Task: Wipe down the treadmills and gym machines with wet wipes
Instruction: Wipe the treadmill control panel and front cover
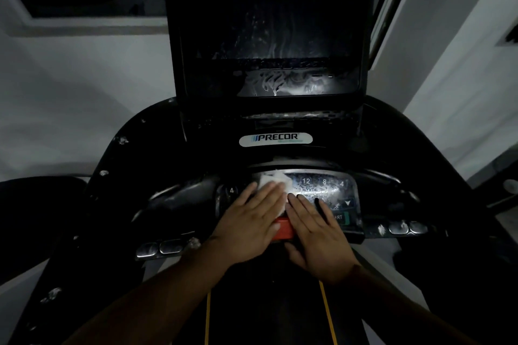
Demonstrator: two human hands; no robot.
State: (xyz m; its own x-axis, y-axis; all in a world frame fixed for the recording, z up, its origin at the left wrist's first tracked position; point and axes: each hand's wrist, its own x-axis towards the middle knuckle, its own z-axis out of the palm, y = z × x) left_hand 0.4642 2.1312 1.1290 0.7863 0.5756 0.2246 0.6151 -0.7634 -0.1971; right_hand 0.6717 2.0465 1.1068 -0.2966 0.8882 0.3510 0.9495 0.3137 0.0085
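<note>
A black Precor treadmill console (276, 139) fills the view in dim light. Its lower control panel (325, 187) with numbers 12, 8, 4 shows wet smears. My left hand (252, 221) lies flat on the panel's left part, pressing a white wet wipe (273, 180) under its fingers. My right hand (316, 230) rests flat beside it on the panel, fingers together, holding nothing. A red stop button (283, 230) shows between the two hands. The dark screen (280, 36) above carries wet streaks.
Curved black handrails (117, 165) run down both sides, dotted with white flecks. Silver grip sensors (159, 248) sit at the lower left and at the right (406, 228). White walls stand on both sides. The belt with yellow lines (326, 305) lies below.
</note>
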